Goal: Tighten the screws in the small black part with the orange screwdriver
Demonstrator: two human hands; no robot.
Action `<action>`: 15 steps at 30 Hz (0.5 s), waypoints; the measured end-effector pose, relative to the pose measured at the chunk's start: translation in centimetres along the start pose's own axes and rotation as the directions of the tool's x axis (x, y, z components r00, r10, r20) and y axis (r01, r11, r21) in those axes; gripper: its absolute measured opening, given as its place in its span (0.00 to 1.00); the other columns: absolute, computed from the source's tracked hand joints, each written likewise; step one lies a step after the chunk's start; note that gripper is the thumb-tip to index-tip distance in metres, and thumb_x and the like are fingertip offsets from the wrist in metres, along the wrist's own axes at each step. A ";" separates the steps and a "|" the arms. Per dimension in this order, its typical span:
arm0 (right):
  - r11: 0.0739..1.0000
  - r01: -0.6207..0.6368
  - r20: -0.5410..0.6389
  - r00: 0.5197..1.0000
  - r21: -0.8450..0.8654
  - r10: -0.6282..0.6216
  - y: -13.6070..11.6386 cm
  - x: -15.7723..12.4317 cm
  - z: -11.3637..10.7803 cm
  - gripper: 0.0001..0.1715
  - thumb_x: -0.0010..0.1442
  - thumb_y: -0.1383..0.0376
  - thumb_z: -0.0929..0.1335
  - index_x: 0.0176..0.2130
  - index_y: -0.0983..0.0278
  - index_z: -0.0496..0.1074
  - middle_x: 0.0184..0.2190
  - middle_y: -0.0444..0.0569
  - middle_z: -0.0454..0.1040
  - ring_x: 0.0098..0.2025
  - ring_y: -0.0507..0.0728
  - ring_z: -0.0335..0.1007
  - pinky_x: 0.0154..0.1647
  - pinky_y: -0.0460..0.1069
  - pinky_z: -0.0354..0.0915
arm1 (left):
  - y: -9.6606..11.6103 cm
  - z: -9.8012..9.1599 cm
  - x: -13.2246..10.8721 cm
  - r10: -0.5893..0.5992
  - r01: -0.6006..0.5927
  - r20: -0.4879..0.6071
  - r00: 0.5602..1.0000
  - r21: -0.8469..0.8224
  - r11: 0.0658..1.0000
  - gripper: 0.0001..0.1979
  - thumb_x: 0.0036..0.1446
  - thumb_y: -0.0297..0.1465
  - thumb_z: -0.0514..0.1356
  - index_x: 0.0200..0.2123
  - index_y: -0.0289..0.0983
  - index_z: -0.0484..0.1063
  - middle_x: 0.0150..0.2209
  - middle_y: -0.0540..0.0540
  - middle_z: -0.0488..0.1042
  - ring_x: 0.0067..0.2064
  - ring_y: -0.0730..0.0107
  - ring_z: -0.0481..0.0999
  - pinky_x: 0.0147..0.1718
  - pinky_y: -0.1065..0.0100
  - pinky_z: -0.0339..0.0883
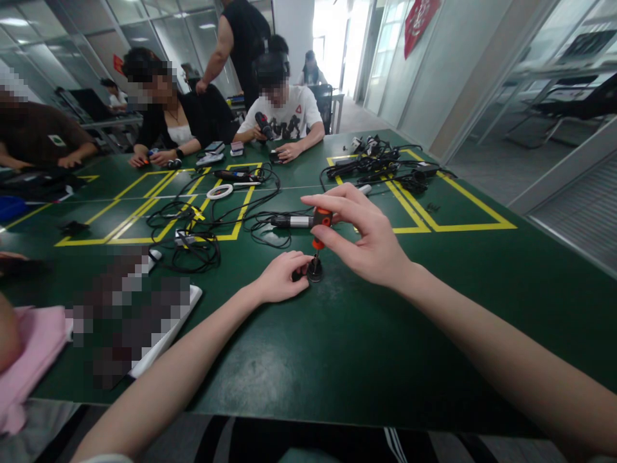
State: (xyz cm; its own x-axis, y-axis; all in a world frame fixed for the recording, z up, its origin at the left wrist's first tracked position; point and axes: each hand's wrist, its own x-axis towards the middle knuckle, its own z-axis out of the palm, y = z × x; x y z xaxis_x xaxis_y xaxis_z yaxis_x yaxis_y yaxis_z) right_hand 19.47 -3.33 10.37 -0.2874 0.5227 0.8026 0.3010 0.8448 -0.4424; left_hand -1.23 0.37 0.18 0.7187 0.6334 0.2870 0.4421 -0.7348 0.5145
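Note:
My right hand point(359, 235) grips the orange and black handle of a screwdriver point(318, 243) between thumb and fingers. The tool stands upright, its metal shaft pointing down into a small round black part point(315, 270) on the green table. Beside that part rests my left hand point(284, 276), its thumb and fingers closed on the left edge of the black piece. What the piece is, I cannot make out. Just behind my right hand lies a silver and black cylindrical tool point(299, 222) with a cable.
Black cables point(193, 251) tangle at the left middle, near a white tape ring point(220, 191). More cables and devices point(380, 164) pile up at the back right. Yellow tape marks point(475, 226) divide the green table point(409, 360). Several people sit around its far side; one point(289, 112) holds a power drill point(264, 125).

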 end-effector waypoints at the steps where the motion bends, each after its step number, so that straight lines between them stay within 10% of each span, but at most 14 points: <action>1: 1.000 0.011 0.001 1.000 -0.010 -0.011 -0.1 0.0 0.0 0.19 0.69 0.66 0.70 0.58 0.60 0.78 0.45 0.51 0.78 0.46 0.58 0.75 0.43 0.52 0.77 | 0.0 0.0 0.0 -0.001 0.001 0.001 1.000 0.003 1.000 0.14 0.57 0.25 0.60 0.47 0.37 0.76 0.34 0.48 0.73 0.37 0.63 0.71 0.41 0.65 0.67; 15: 1.000 0.008 -0.025 1.000 0.010 -0.008 -0.1 -0.1 0.1 0.15 0.68 0.69 0.69 0.54 0.60 0.78 0.46 0.52 0.79 0.46 0.57 0.77 0.43 0.52 0.77 | 0.1 0.0 0.0 -0.001 0.001 0.006 1.000 0.001 1.000 0.13 0.59 0.25 0.61 0.47 0.38 0.76 0.34 0.48 0.73 0.37 0.64 0.72 0.41 0.65 0.68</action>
State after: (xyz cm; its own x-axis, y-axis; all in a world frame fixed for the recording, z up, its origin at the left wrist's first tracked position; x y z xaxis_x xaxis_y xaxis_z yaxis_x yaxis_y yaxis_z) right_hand 19.41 -3.42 10.28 -0.2672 0.5128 0.8159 0.2897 0.8502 -0.4396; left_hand -1.21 0.30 0.25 0.7215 0.6328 0.2811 0.4436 -0.7342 0.5141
